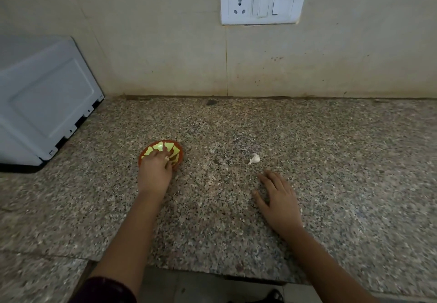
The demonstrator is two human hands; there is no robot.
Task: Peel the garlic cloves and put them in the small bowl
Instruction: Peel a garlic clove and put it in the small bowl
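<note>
Head view: left hand (155, 172) pinches a garlic clove (166, 159) over the small bowl (176, 149), right hand (279, 198) lies flat, empty, near a white garlic piece (254, 159); microwave (42, 99) at left.

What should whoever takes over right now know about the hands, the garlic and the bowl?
Left hand: over the small bowl, fingers pinching a pale garlic clove at its near rim.
Right hand: open, flat on the counter, holding nothing.
Done: that clove is at the bowl, not yet released.
Left: drop it in, then check the white garlic piece on the counter beyond the right hand; clove or skin, cannot tell.
</note>
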